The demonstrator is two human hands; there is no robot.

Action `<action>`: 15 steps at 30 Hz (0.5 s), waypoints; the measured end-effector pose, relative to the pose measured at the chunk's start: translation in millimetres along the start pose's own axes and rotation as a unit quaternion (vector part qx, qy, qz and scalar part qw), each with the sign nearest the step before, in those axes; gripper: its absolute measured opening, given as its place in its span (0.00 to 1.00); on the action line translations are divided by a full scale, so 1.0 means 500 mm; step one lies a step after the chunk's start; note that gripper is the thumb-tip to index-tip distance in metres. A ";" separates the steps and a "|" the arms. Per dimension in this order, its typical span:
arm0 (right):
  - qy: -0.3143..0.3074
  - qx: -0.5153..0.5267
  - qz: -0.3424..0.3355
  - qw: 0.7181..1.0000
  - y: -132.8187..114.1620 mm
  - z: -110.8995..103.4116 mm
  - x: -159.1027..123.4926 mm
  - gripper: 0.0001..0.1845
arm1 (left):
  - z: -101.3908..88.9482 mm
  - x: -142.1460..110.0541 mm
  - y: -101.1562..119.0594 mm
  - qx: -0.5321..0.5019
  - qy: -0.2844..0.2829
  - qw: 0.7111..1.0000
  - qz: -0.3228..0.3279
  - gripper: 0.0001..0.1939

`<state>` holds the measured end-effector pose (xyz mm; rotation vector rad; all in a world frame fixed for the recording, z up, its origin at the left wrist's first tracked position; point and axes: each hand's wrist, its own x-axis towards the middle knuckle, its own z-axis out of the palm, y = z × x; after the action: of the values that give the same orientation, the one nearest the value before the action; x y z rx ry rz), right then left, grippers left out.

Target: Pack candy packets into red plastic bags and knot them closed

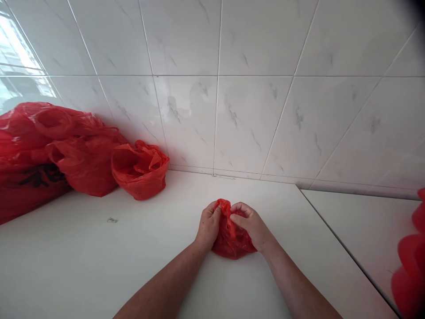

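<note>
A small red plastic bag (234, 243) rests on the white tabletop (133, 261) in front of me, its top gathered upward and its contents hidden. My left hand (210, 225) grips the bag's gathered rim from the left side, thumb pressed against the fingers. On the other side, my right hand (250, 223) has its thumb and index finger curled together at the bag's neck, pinching the plastic there. The bag's lower part bulges out between my two wrists.
An opened red plastic bag (149, 184) stands at the left near the tiled wall (189, 119). Beside it lie larger filled red bags (89, 168). Rounded red objects (411, 261) show at the right edge. A seam (345, 248) divides the tabletop on the right.
</note>
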<state>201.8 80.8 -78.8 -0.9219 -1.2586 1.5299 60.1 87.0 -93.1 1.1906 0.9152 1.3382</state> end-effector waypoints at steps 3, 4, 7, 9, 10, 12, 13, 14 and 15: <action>0.015 -0.059 -0.008 0.998 -0.007 0.006 -0.006 0.11 | -0.001 0.001 0.000 0.018 0.010 1.000 0.005 0.10; 0.026 -0.079 -0.012 0.996 -0.007 0.007 -0.006 0.12 | 0.000 0.001 0.001 0.023 0.014 1.000 0.005 0.10; 0.060 -0.129 -0.015 0.990 -0.002 0.008 -0.003 0.18 | 0.003 -0.002 0.006 0.036 0.023 0.999 0.009 0.11; 0.084 -0.163 -0.020 0.983 0.002 0.007 0.001 0.18 | 0.006 -0.005 0.010 0.046 0.023 0.998 0.019 0.11; 0.097 -0.180 -0.026 0.979 0.004 0.008 0.004 0.17 | 0.008 -0.006 0.012 0.051 0.021 0.998 0.024 0.12; 0.129 -0.207 -0.041 0.969 0.007 0.009 0.007 0.14 | 0.012 -0.009 0.015 0.056 0.014 0.998 0.031 0.12; 0.146 -0.217 -0.047 0.964 0.007 0.009 0.009 0.11 | 0.014 -0.011 0.017 0.057 0.009 0.998 0.031 0.12; 0.160 -0.225 -0.050 0.960 0.008 0.010 0.009 0.10 | 0.016 -0.012 0.018 0.058 0.005 0.998 0.031 0.13; 0.172 -0.229 -0.050 0.957 0.008 0.010 0.010 0.08 | 0.017 -0.013 0.019 0.058 0.001 0.998 0.032 0.13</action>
<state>195.0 83.7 -81.8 -1.3346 -1.3977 0.9536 66.0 78.6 -83.2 1.3174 0.9755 1.3514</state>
